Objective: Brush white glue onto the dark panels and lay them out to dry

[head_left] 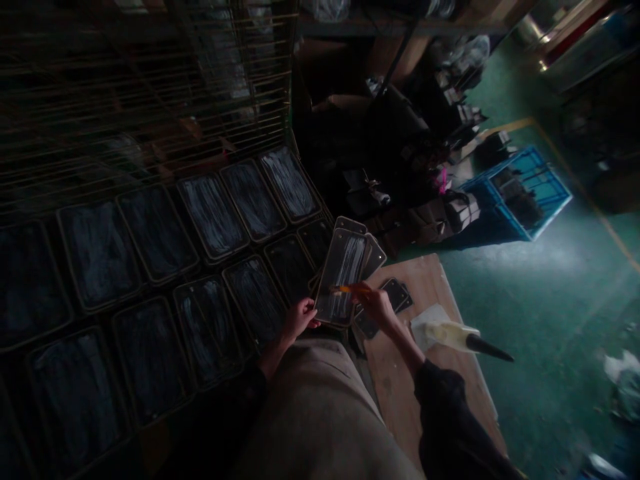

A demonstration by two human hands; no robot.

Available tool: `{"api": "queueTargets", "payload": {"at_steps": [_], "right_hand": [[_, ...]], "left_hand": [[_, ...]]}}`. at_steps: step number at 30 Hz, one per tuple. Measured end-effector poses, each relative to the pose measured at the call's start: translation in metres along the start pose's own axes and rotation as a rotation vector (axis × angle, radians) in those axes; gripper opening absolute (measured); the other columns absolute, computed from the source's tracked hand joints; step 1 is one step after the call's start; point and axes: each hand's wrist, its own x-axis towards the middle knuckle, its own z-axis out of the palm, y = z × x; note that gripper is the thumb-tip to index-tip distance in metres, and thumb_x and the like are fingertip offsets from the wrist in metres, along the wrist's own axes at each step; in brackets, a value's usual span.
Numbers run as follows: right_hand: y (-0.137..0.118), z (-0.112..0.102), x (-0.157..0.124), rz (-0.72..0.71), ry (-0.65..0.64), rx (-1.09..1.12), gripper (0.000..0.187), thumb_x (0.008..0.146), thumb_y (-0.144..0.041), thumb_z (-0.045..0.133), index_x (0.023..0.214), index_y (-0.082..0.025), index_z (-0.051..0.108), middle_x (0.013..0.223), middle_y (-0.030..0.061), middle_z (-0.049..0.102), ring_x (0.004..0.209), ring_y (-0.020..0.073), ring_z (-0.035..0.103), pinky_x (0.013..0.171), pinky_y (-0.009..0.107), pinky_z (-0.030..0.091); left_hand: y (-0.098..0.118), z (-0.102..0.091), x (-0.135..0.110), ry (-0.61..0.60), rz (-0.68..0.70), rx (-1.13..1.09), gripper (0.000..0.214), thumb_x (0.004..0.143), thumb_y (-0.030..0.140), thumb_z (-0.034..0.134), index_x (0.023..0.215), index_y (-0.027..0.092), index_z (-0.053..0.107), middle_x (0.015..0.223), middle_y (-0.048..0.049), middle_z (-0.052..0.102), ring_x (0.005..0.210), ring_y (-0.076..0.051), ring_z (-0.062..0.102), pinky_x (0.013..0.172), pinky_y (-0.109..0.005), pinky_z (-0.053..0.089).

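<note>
My left hand (301, 316) grips the lower left corner of a dark rectangular panel (330, 270) with rounded corners and pale edges. White streaks run along the panel's face. In my right hand (374, 303) is a brush with an orange handle (350, 289), its head against the streaked face. Another panel (375, 256) sticks out beneath the held one. To the left lie rows of similar dark panels (213, 217), many smeared with white streaks. Several smaller-looking dark panels (395, 293) rest on a wooden board to the right.
A whitish bottle with a black nozzle (457, 337) lies on the wooden board (400, 380). Behind the panel rows stands a wire rack (270, 73). A blue crate (520, 193) sits on the green floor (555, 300), near dark piled goods (435, 217).
</note>
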Motion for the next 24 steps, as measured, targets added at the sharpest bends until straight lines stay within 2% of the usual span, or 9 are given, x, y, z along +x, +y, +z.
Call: {"api": "queueTargets", "payload": {"at_steps": [3,6,9,12,16,20,24], "right_hand": [[0.007,-0.013,0.04,-0.025,0.152,-0.051,0.033,0.097,-0.038,0.041,0.112,-0.019,0.064,0.082,0.0039,0.073,0.073,0.0176,0.069,0.064,0.025,0.049],[0.008,-0.021,0.069,-0.044,0.285,-0.141,0.036,0.097,-0.04,0.041,0.116,-0.019,0.063,0.078,0.0046,0.072,0.07,0.0182,0.067,0.062,0.026,0.047],[0.009,-0.022,0.086,-0.088,0.321,-0.226,0.04,0.098,-0.04,0.039,0.12,-0.017,0.062,0.08,0.0074,0.071,0.068,0.0182,0.063,0.061,0.027,0.044],[0.01,-0.016,0.093,-0.117,0.295,-0.276,0.039,0.098,-0.039,0.039,0.121,-0.018,0.061,0.084,0.0082,0.071,0.066,0.0173,0.06,0.059,0.026,0.042],[0.007,-0.001,0.075,-0.14,0.17,-0.318,0.034,0.098,-0.036,0.041,0.118,-0.019,0.062,0.082,0.006,0.069,0.062,0.0159,0.058,0.057,0.024,0.038],[0.001,0.017,0.031,-0.197,-0.009,-0.282,0.028,0.099,-0.03,0.04,0.114,-0.021,0.062,0.086,0.0047,0.069,0.069,0.0151,0.062,0.059,0.022,0.037],[-0.004,0.035,-0.015,-0.169,-0.088,-0.232,0.027,0.099,-0.031,0.04,0.111,-0.022,0.063,0.084,0.0041,0.068,0.069,0.0144,0.062,0.061,0.022,0.039]], "left_hand": [[0.0,0.0,0.001,-0.005,-0.002,-0.005,0.032,0.072,0.035,0.072,0.088,0.015,0.052,0.067,0.0007,0.065,0.049,-0.014,0.067,0.043,-0.02,0.052],[-0.002,0.0,0.002,-0.003,-0.007,-0.022,0.033,0.071,0.036,0.073,0.087,0.016,0.053,0.066,0.0005,0.066,0.049,-0.014,0.067,0.043,-0.019,0.052],[-0.004,0.0,0.003,-0.007,-0.008,-0.042,0.034,0.07,0.036,0.073,0.088,0.016,0.052,0.065,0.0007,0.065,0.049,-0.015,0.067,0.042,-0.019,0.051],[-0.006,-0.001,0.003,0.0,0.0,-0.043,0.033,0.071,0.036,0.072,0.089,0.015,0.053,0.067,-0.0003,0.066,0.05,-0.015,0.067,0.042,-0.019,0.051],[-0.006,-0.002,0.003,0.007,0.007,-0.034,0.031,0.071,0.034,0.072,0.089,0.015,0.055,0.068,-0.0012,0.067,0.051,-0.015,0.068,0.044,-0.02,0.052],[-0.007,-0.002,0.003,0.013,-0.003,-0.019,0.027,0.073,0.031,0.069,0.089,0.015,0.055,0.067,-0.0008,0.067,0.051,-0.015,0.068,0.045,-0.02,0.053],[-0.007,-0.003,0.005,0.01,-0.013,-0.001,0.024,0.073,0.026,0.068,0.09,0.014,0.057,0.067,-0.0007,0.067,0.049,-0.014,0.067,0.044,-0.02,0.052]]}}
